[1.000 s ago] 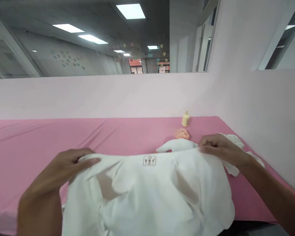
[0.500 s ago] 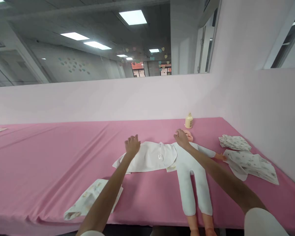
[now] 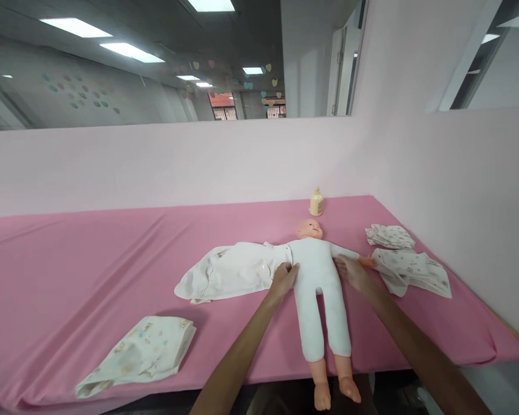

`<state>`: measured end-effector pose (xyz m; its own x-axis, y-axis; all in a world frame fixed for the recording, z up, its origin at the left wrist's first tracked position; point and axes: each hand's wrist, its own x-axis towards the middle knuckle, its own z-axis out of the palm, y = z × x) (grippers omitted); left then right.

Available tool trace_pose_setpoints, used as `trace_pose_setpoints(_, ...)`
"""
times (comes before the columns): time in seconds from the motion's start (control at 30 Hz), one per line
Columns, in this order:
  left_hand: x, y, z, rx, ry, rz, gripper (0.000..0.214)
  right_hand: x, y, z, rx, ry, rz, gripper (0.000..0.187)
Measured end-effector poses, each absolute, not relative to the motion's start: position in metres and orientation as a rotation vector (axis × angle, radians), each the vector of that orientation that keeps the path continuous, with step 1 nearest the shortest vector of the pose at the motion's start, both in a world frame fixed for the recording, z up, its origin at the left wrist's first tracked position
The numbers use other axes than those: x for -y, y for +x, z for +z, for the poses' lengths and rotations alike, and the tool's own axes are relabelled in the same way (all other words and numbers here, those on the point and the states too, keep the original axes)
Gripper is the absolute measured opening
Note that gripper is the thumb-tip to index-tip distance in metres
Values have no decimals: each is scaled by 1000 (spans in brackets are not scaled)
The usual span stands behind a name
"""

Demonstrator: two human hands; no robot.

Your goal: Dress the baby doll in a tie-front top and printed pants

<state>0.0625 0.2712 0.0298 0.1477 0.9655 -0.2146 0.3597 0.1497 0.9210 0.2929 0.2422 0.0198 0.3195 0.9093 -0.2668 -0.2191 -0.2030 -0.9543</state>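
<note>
— Where have you got to with the doll?

— I've got it flat on its back on the pink desk (image 3: 90, 259), head toward the wall, feet hanging just past the near edge. My left hand (image 3: 284, 278) rests with loosely spread fingers against the baby doll (image 3: 319, 288) at its left flank, right where the white garment (image 3: 225, 271) meets the body. My right hand (image 3: 353, 272) lies open on the other side, against the doll's outstretched arm. Neither hand grips anything; both just press lightly.

— And the garment?

— It's spread out to the left of the doll, touching it, with one edge running under or up to the torso; I can't tell which from here. I'd judge I'm at the step of lining the doll up with the garment beside it.

— What does the next move ask of you?

— Probably a steady hold on the body with one hand while the other takes the garment's near edge, keeping the cloth from bunching.

— Anything else about?

— A small cream bottle (image 3: 316, 203) beyond the head, folded printed cloths (image 3: 409, 266) to the right, another folded printed cloth (image 3: 142, 351) near the front left.
</note>
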Motion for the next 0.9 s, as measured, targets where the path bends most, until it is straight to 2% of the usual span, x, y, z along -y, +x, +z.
trace_pose_setpoints(0.17,-265,68,23,-1422,1337,740,57,-261,277,6,633,-1336,1361,29)
trace_pose_setpoints(0.53,-257,77,18,-1087,1282,856,50,-229,255,31,851,-1269,1305,68)
trace_pose_setpoints(0.73,-263,63,15,-1191,1447,876,50,-226,252,33,970,-1252,1216,66)
trace_pose_setpoints(0.83,-264,56,6,-1390,1698,914,45,-232,254,35,1023,-1300,1086,61)
trace_pose_setpoints(0.9,-263,51,-1,-1556,1945,806,40,-235,256,42,1048,-1345,974,58)
